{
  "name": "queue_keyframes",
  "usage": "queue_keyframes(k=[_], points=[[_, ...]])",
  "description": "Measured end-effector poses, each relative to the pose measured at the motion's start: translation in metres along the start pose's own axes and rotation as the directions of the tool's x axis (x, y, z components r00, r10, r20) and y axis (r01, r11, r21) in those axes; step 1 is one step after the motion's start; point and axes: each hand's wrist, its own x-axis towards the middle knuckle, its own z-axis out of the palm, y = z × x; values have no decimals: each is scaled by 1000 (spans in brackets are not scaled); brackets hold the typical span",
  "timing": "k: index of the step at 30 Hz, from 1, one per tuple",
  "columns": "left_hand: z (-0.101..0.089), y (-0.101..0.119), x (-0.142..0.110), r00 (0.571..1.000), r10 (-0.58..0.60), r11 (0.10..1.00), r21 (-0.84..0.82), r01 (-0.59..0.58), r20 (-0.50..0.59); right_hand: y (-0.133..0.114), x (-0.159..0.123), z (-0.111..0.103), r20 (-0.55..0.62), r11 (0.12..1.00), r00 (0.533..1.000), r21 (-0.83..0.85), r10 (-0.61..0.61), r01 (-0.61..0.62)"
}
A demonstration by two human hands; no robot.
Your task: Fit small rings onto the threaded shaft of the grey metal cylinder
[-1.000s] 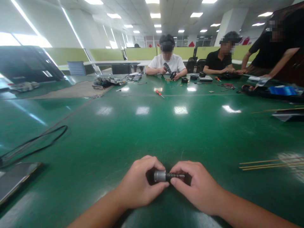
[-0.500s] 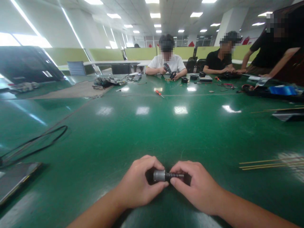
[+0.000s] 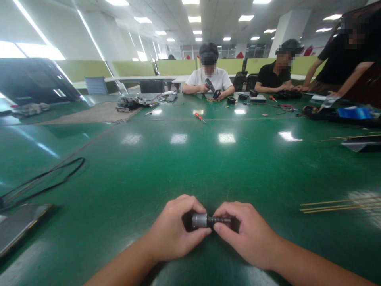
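Observation:
Low in the middle of the head view, a small solenoid valve [image 3: 200, 220] lies sideways, with a grey metal cylinder on the left and a dark ridged stem pointing right. My left hand [image 3: 175, 226] curls around the cylinder, thumb below and index finger above it. The thumb and index fingertips of my right hand [image 3: 244, 226] are closed on the stem near where it meets the cylinder. My other fingers are mostly hidden behind the hands. Both hands are at the green tabletop [image 3: 190, 171].
Thin brass-coloured rods [image 3: 330, 206] lie to the right. At left are a flat dark panel [image 3: 20, 226] and a black cable loop [image 3: 68, 171]. An orange screwdriver [image 3: 200, 117] lies farther off. Across the table, a person in white [image 3: 195, 79] holds a power tool; two people in black are at right.
My hands and the solenoid valve have stayed in place. The standing person at the far right has shifted slightly.

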Motion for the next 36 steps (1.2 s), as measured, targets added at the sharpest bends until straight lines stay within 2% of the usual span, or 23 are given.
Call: queue_keyframes(k=[36], points=[[-2,-3,0,1000,-6,1000,1,6,24,1,1,1,6,1000,1000,12,24,-24]])
